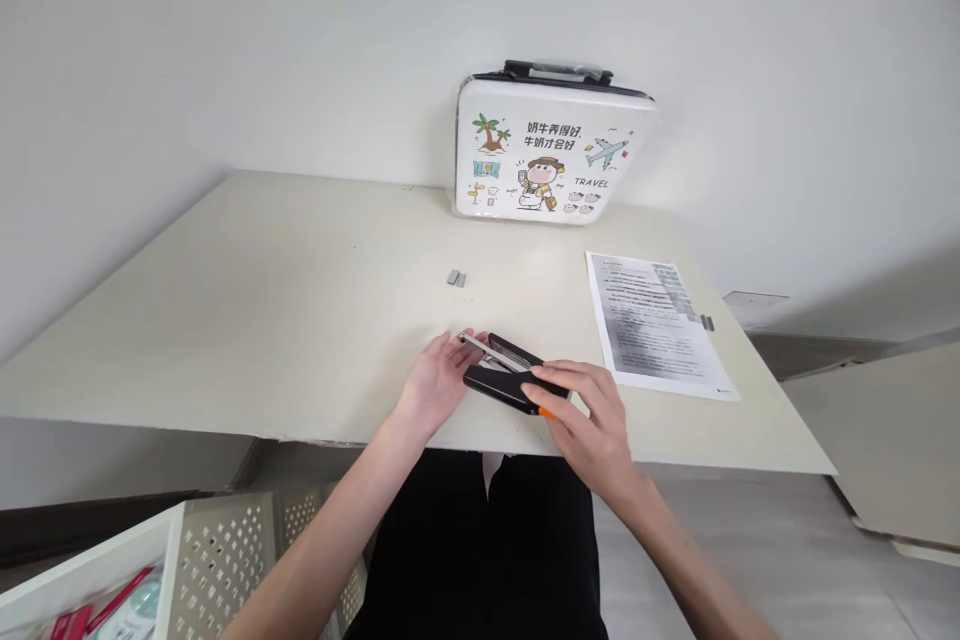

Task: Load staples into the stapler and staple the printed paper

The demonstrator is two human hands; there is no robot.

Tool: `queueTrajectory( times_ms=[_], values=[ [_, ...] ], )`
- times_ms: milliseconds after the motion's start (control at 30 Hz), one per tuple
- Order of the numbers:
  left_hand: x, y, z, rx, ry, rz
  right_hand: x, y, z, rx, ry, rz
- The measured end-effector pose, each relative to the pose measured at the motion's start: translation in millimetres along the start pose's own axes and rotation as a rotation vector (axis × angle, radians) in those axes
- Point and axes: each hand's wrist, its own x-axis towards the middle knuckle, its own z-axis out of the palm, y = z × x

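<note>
A black stapler (504,385) with an orange part at its rear is opened up just above the table's front edge. Its silver magazine shows between the spread black arms. My right hand (592,415) grips the rear end, thumb and fingers on the black body. At the front end, my left hand (435,380) has its fingers curled around the magazine's tip, partly hidden behind it. Beyond the hands, small grey strips of staples (456,278) lie on the table.
A white cartoon-printed case (551,150) stands against the wall at the back of the table (225,320). On the right lies a printed sheet (652,325), with a small grey piece (707,322) by its edge. A white drawer (172,560) is below left.
</note>
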Motion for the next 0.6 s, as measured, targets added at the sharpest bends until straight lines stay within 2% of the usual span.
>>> queueTrajectory(
  times_ms=[167,300,433,600],
  values=[
    [2.7,-4.2,-2.5,-0.018,0.012,-0.044,2.1,-4.5,-2.2,-0.059,-0.038,-0.099],
    [1.4,1.1,-3.6,-0.014,-0.011,-0.007,2.1,-7.4,-5.6,-0.081,-0.080,-0.091],
    [-2.7,4.4,-5.6,-0.078,-0.007,0.007,1.1,-8.8,-7.0,-0.120,-0.042,-0.093],
    [-6.4,7.8,-12.7,-0.069,0.019,0.110,-1.3,-8.7,-8.6,-0.118,0.024,-0.075]
  ],
)
